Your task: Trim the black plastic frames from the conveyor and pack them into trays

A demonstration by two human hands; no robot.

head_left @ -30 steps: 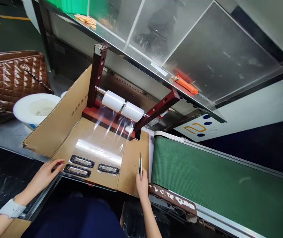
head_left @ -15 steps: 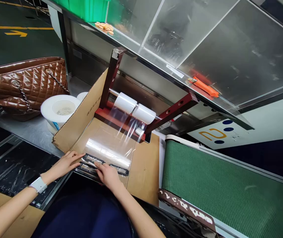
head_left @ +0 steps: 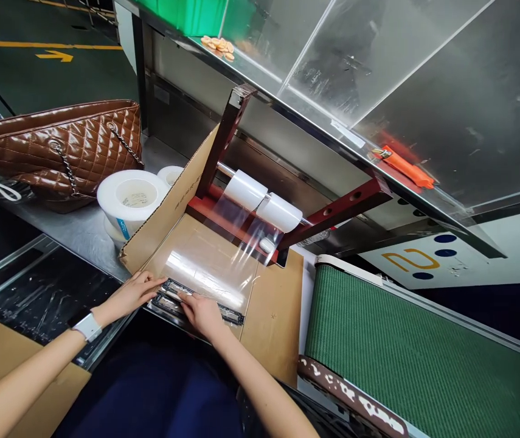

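Black rectangular frames (head_left: 173, 286) with clear windows lie on transparent film (head_left: 209, 271) over a cardboard sheet. My left hand (head_left: 129, 297) touches the left end of the upper left frame with its fingertips, fingers stretched out and apart. Closed around a thin, flat, blade-like silver tool, my right hand (head_left: 202, 313) rests low over the same frames. The tool is mostly hidden by the fingers. Another frame (head_left: 230, 314) sits just right of the right hand's fingers. Behind both hands, the film runs down from two white rolls (head_left: 246, 190) on a bar.
A dark red stand (head_left: 357, 198) carries the rolls. Upright cardboard (head_left: 168, 201) stands left of it, beside a large film roll (head_left: 134, 198) and a brown quilted bag (head_left: 90, 146). To the right runs a green conveyor belt (head_left: 401, 340). Overhead, a shelf holds an orange-handled cutter (head_left: 405, 167).
My right hand has moved left with the silver tool, from the cardboard's right side onto the frames. My left hand has come onto the left end of a frame. The camera view has shifted.
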